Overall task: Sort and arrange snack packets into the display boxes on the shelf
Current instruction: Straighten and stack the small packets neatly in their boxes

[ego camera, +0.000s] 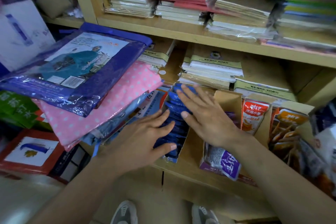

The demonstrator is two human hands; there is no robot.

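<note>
The blue packets (172, 103) ran in a row from twelve to six o'clock, with the left hand (141, 136) at nine and the right hand (203, 116) at three, both with straight fingers pressing and gripping nothing.

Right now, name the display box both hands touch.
The leftmost box, full of blue packets; left hand and right hand rest on them. Others hold a purple packet or orange packets.

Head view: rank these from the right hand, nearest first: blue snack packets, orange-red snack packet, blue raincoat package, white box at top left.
From the right hand:
1. Blue snack packets: under its fingers, touching, in the box on the left.
2. Orange-red snack packet: upright, just to its right.
3. Blue raincoat package: atop the pile on the left.
4. White box: far left, behind that pile.
</note>
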